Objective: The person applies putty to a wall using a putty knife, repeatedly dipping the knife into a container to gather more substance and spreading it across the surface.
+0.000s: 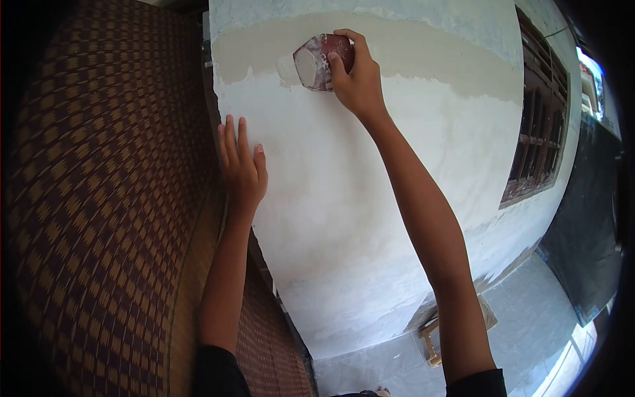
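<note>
High on the wall, my right hand (358, 81) is closed round a dark-red, flat putty spreader (340, 47) smeared with whitish putty. The spreader lies against or very close to the wall (317, 172); its exact contact is hard to make out. A beige-grey damp-looking band of putty (423, 49) runs across the upper wall, with a ragged lower edge. Lower down and to the left, my left hand (243, 169) rests at the wall's left edge, fingers stretched and apart, holding nothing.
A brown woven mat panel (112, 185) stands close along the left side. On the right is a window with dark bars (544, 126). Below, a small wooden stool or frame (431, 341) stands on the grey tiled floor (522, 324). A dark sheet (585, 225) stands at far right.
</note>
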`<control>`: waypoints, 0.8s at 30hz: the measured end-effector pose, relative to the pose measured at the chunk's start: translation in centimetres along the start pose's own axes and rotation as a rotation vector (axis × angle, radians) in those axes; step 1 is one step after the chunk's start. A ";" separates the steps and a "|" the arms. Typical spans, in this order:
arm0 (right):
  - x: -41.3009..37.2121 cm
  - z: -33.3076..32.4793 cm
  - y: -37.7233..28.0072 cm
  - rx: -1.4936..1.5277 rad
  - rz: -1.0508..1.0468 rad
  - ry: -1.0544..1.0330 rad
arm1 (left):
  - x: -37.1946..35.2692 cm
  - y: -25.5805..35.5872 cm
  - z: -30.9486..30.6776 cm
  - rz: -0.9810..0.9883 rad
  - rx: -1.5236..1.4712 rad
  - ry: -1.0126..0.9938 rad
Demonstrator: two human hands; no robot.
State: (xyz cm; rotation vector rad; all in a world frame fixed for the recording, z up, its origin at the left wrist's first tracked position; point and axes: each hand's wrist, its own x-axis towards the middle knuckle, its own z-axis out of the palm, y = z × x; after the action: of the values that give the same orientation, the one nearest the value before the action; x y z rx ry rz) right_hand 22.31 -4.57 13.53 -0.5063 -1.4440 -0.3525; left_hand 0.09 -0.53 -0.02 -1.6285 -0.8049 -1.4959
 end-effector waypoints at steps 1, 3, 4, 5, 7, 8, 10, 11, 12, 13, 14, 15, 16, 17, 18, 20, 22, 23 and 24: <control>0.2 -0.9 0.3 -0.012 0.077 0.038 | 0.0 0.0 0.0 0.002 -0.002 0.009; 0.4 -3.8 1.0 -0.015 0.220 0.122 | 0.0 0.1 0.0 0.000 -0.001 0.008; 0.6 -5.0 3.0 -0.008 0.228 0.186 | 0.0 0.1 0.0 -0.003 0.002 0.006; 0.5 -6.3 3.3 0.018 0.289 0.258 | 0.0 0.1 0.0 -0.005 0.004 0.009; 0.5 -8.1 4.4 0.011 0.304 0.356 | 0.0 0.2 0.2 0.002 0.013 0.008; 0.7 -8.1 4.1 0.071 0.270 0.341 | 0.0 0.2 0.2 0.003 0.014 0.008; 0.8 -7.1 3.6 0.147 0.184 0.282 | 0.0 0.4 0.2 0.001 0.017 0.007; 0.7 -5.9 2.8 0.159 0.133 0.237 | -0.1 0.4 0.2 0.003 0.014 0.004; 0.6 -4.9 1.7 0.089 0.153 0.142 | -0.1 0.3 0.1 0.002 0.015 0.002; 0.5 -3.7 0.7 0.052 0.116 0.096 | 0.0 0.3 0.1 0.001 0.017 0.002; 0.5 -2.7 0.4 0.057 0.067 0.046 | 0.0 0.2 0.0 0.003 0.013 0.001; 0.4 -2.2 0.4 0.062 0.017 -0.003 | 0.0 0.1 -0.1 -0.002 0.011 -0.003; 0.5 -2.5 0.8 0.058 0.018 0.000 | 0.0 0.1 -0.1 -0.008 0.010 -0.008; 0.7 -2.8 1.5 0.011 0.055 0.031 | 0.1 0.1 -0.1 -0.005 0.008 -0.009; 0.9 -3.4 2.3 -0.036 0.092 0.059 | 0.0 0.0 0.0 0.001 0.009 -0.004; 1.5 -6.3 4.4 0.073 0.298 0.121 | 0.0 -0.1 0.1 0.003 0.011 0.006; 1.7 -9.8 8.0 0.040 0.275 0.218 | -0.1 -0.1 0.1 0.012 0.015 0.004; 1.7 -11.3 9.2 0.038 0.311 0.288 | -0.1 0.0 0.1 0.008 0.017 0.004; 1.4 -11.8 8.3 0.063 0.349 0.342 | -0.1 0.3 0.1 -0.002 0.013 0.004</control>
State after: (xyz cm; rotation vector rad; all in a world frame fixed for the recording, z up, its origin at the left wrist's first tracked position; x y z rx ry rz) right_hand 36.84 -3.69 13.39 -0.6031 -1.0104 -0.1062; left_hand 0.37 -0.53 -0.20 -1.6155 -0.8130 -1.4920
